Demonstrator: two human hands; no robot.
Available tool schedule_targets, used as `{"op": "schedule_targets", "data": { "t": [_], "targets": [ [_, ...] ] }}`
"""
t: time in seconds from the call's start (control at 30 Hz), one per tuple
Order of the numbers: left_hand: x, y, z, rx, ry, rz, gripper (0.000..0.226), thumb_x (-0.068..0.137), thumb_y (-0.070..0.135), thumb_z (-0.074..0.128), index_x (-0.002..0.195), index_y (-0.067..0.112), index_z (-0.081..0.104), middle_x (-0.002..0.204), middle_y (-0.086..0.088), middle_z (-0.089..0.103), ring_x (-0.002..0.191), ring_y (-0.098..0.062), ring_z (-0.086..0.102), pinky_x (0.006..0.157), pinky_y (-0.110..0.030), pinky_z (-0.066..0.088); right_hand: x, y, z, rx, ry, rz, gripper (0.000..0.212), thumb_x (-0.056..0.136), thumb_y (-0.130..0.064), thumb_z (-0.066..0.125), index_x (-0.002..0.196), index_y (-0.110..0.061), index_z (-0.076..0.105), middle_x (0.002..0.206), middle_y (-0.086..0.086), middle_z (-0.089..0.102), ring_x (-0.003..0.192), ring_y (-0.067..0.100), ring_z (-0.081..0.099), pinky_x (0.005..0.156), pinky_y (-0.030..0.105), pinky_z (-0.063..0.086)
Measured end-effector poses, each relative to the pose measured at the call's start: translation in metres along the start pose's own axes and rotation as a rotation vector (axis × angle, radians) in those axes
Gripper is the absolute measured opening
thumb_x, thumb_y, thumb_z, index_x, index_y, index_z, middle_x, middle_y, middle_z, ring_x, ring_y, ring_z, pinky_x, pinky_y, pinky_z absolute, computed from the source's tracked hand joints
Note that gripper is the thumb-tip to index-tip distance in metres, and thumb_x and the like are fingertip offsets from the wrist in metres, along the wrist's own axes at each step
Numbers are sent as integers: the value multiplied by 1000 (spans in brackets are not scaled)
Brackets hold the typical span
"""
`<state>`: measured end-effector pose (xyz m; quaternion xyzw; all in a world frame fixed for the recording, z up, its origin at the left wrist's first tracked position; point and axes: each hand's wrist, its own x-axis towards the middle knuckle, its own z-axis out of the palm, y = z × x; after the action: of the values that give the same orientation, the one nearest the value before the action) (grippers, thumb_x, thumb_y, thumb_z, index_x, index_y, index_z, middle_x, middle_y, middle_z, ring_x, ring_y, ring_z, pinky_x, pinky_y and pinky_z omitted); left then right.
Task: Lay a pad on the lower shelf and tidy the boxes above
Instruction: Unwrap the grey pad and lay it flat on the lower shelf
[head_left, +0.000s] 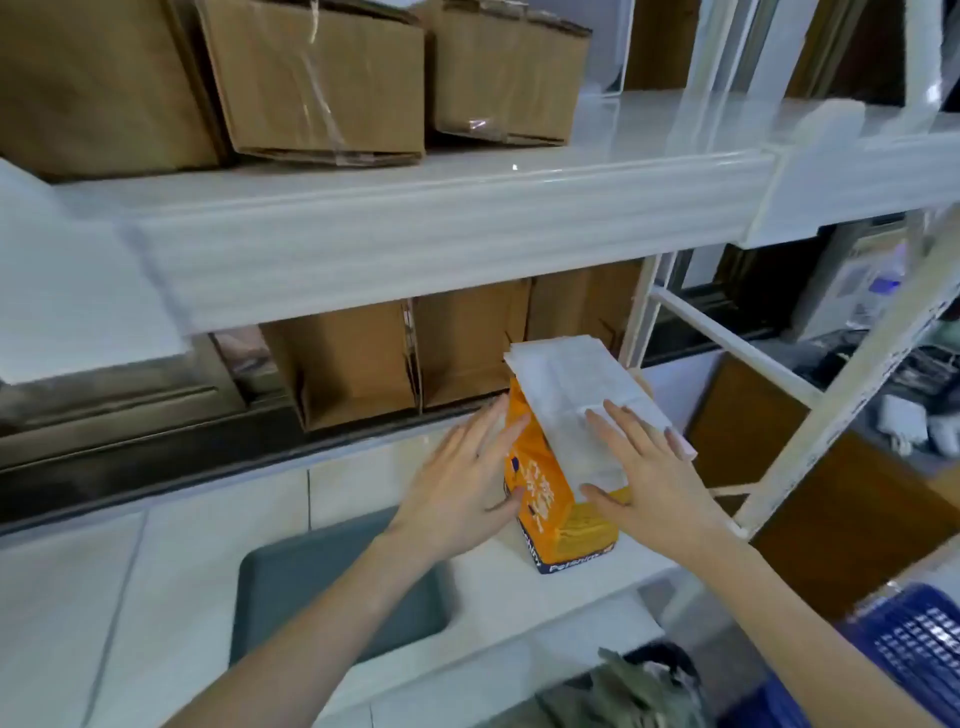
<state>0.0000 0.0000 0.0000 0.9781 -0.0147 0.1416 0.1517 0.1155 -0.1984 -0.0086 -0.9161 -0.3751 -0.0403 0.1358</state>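
**Both hands on the orange pack, lower shelf**

At centre frame an orange pack (550, 499) stands on the white lower shelf (332, 483), a stack of white pads (582, 395) lying on top of it. The left hand (462, 493) presses flat against the pack's left side, fingers spread, grip open. The right hand (649, 467) rests open-palmed on the pads, closed around nothing. Cardboard boxes (322, 78) sit on the upper shelf (447, 228), upper left of frame.
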Motion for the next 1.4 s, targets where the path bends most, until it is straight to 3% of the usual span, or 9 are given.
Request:
{"op": "schedule_targets", "data": {
  "t": [0.13,0.27,0.43,0.6,0.73,0.83,0.97,1.2,1.4],
  "targets": [
    [-2,-16,5,41,-25,-25,70,91,45,45,148,31,7,159,5,-2,144,-14,9,114,-30,15,14,-4,9,23,-30,1,64,90,-39,49,146,-27,20,157,-4,17,146,17,11,117,46,7],
    [-9,-26,5,37,-12,-28,71,90,46,45,147,37,3,158,7,-3,144,-13,9,115,-30,17,23,-5,14,56,50,-35,37,93,-16,47,129,-21,53,140,0,51,136,18,38,114,41,20],
    [-19,-17,-10,75,42,-31,69,91,45,45,147,37,6,158,9,-4,143,-11,10,109,-23,16,16,-23,-12,129,240,-9,33,91,-5,47,119,-17,60,105,12,69,88,31,66,72,38,54],
    [-33,8,-33,85,112,-54,70,92,41,46,148,34,5,158,9,0,142,-11,12,111,-26,19,-2,-46,-49,261,260,-115,26,93,-4,43,109,-17,59,78,6,62,62,19,54,50,31,42],
    [-51,39,-55,120,176,-54,72,92,37,49,148,30,5,158,7,6,142,-13,15,115,-33,23,-27,-71,-81,373,292,-217,22,93,-2,42,102,-13,60,69,7,56,64,20,53,57,38,44],
    [-72,64,-72,167,245,-54,72,92,36,50,149,29,6,158,7,10,142,-12,18,115,-32,23,-50,-91,-104,419,343,-344,20,93,-5,43,95,-16,60,53,-11,41,58,13,49,52,18,32],
    [-107,89,-93,227,319,-85,70,91,37,52,148,28,11,157,5,15,140,-13,24,113,-31,27,-81,-116,-124,535,287,-471,19,95,-8,39,90,-10,57,53,3,41,58,18,41,50,21,27],
    [-170,116,-137,331,401,-227,68,89,39,56,146,24,22,151,1,31,134,-19,37,105,-35,36,-110,-146,-141,743,266,-507,37,95,-10,42,65,-32,40,52,-6,39,53,8,31,50,20,26],
    [-212,133,-172,364,415,-310,44,86,42,59,125,22,53,115,3,59,104,-19,56,87,-33,41,-131,-167,-150,829,288,-540,39,94,-10,47,58,-17,31,52,-3,27,51,5,27,49,19,24]
  ]
}}
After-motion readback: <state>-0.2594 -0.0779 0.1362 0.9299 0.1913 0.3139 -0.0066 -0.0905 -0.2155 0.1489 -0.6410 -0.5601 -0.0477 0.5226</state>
